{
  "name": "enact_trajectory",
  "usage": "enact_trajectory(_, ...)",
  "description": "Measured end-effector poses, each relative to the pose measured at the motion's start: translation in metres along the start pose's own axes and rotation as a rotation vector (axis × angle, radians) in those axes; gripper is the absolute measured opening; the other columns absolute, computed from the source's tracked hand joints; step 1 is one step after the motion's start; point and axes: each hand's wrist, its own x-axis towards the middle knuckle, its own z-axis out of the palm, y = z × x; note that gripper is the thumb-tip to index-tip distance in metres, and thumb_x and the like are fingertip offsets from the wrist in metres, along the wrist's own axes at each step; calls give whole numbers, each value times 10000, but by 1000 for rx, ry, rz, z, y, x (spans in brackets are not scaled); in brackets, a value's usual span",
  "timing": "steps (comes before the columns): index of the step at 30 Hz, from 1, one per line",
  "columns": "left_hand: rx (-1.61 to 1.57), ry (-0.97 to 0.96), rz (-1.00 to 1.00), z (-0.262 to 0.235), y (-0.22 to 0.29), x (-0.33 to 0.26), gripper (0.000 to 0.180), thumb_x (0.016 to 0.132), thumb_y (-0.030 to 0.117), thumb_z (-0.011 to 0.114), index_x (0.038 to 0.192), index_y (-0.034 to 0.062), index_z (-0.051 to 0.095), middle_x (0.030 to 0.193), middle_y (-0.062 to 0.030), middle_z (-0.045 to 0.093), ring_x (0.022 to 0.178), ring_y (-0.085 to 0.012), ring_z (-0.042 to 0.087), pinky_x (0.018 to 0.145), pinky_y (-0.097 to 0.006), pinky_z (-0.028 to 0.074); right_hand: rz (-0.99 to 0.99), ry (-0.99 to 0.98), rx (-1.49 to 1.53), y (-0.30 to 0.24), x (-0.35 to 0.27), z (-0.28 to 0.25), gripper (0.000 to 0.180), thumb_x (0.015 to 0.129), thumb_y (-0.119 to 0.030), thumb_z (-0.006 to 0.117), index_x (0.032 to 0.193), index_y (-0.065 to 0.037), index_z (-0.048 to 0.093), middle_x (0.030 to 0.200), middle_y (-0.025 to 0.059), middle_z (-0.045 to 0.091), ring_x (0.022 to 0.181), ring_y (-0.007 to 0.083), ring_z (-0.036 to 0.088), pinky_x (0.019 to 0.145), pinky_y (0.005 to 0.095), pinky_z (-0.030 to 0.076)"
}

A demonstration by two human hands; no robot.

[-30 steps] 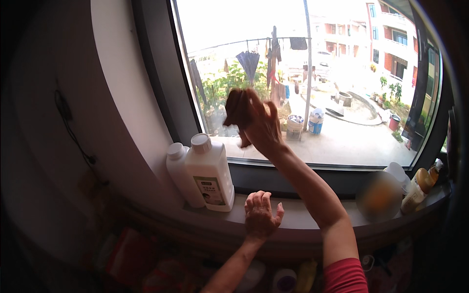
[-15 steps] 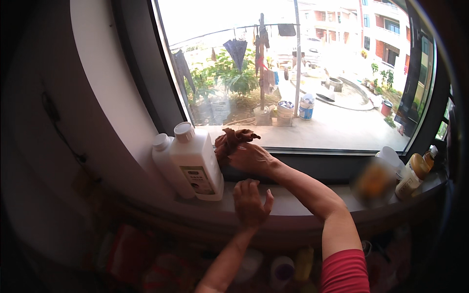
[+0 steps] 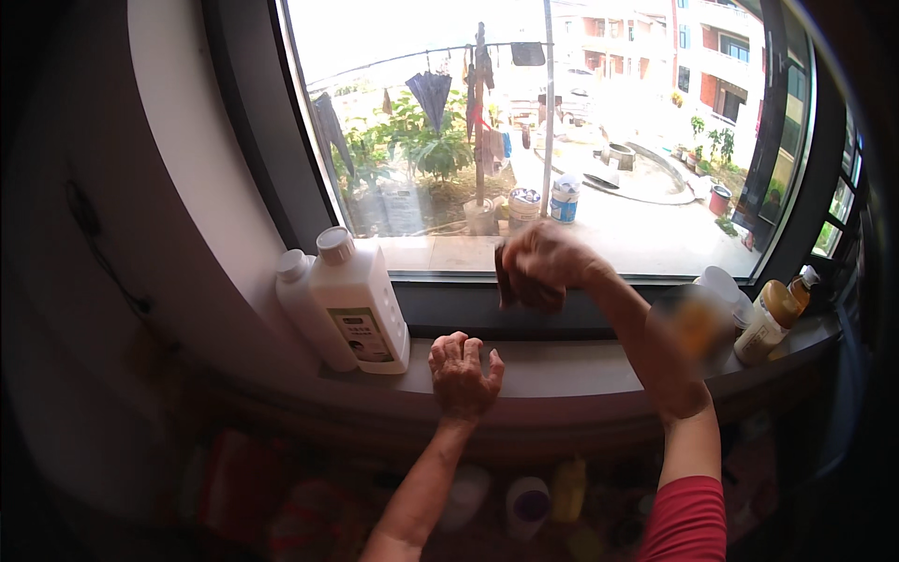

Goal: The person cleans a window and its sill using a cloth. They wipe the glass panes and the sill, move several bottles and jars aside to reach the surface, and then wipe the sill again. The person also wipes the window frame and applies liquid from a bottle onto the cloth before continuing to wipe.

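Two white bottles (image 3: pixel 346 304) stand left on the sill (image 3: pixel 562 361); small capped bottles (image 3: pixel 770 318) stand right.

two white jugs (image 3: pixel 346 300), sill left | greenish label (image 3: pixel 363 335) | cream bottle (image 3: pixel 770 323), sill right

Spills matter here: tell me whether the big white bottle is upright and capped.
Upright and capped: the bottle stands on the sill, cap on top.

- A home, seen at a window with a dark frame (image 3: pixel 253 159) and a deep sill (image 3: pixel 562 361).
- White household bottles (image 3: pixel 351 300) stand on the sill at left of centre; smaller bottles (image 3: pixel 773 318) at right.
- Through the glass, upper centre: laundry (image 3: pixel 482 75) on a line, a garden, housing blocks (image 3: pixel 712 47).
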Motion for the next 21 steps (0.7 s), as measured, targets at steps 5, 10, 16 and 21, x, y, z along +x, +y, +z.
enact_trajectory(5, -57, -21, 12, 5, 9, 1, 231, 746, 244, 667, 860, 52, 607, 1044, -134, 561, 1081, -339, 483, 938, -463, 406, -558, 902, -179, -64, 13, -11, 307, 860, -12, 542, 1157, -49, 614, 1111, 189, 644, 1026, 312, 635, 886, 363, 491)
enact_trajectory(10, -33, 16, 70, 3, 7, 2, 254, 709, 220, 693, 856, 33, 603, 998, -154, 558, 1044, -369, 495, 920, -473, 409, -914, 703, -452, -39, 81, 63, 496, 805, 70, 429, 1301, 55, 452, 1171, 257, 561, 1107, 347, 549, 898, 414, 483)
enact_trajectory(16, -59, -36, 10, -2, 5, 2, 355, 674, 230, 708, 937, 24, 586, 983, -177, 559, 1006, -380, 505, 890, -471, 422, -825, 58, -434, 26, 73, 132, 442, 887, -71, 446, 1324, -15, 477, 1438, 170, 434, 1346, 271, 404, 1095, 352, 357)
enact_trajectory(21, -26, -60, -75, -6, 4, 2, 308, 671, 232, 696, 903, 55, 598, 958, -135, 578, 990, -329, 532, 856, -448, 427, -812, 80, -461, 69, 31, 86, 386, 863, -67, 511, 1237, -85, 603, 1351, 65, 547, 1273, 257, 468, 1076, 361, 359)
